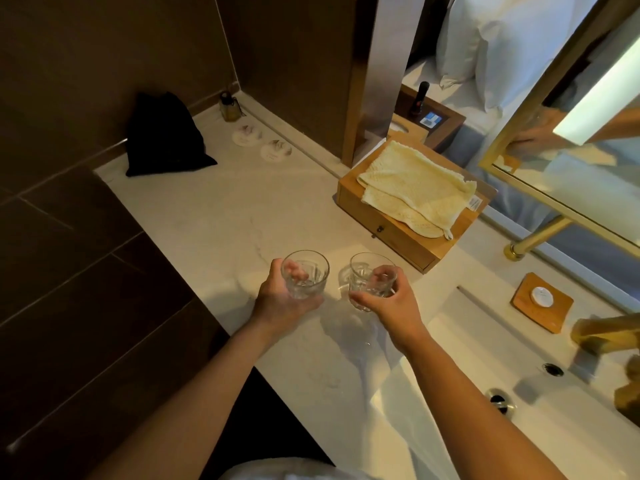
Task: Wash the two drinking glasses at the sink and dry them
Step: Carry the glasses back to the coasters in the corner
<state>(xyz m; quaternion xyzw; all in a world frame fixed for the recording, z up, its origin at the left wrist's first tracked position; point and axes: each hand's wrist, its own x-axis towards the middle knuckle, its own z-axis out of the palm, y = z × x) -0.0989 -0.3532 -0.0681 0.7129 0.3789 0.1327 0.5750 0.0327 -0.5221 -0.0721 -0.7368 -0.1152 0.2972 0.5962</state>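
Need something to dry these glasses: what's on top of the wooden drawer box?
A cream cloth lies across the wooden box, one corner hanging over its front. Whatever sits beneath the cloth is covered.

The head camera looks steeply down, close over counter (221, 216) and sink (485, 327).

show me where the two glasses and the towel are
left glass (311, 285), head view, on its clear side wall
right glass (361, 283), head view, on its clear side wall
towel (415, 185), head view, middle of the top layer

Left hand (277, 301) and right hand (393, 304) forward, side by side; fingers (383, 272) curled, gripping.
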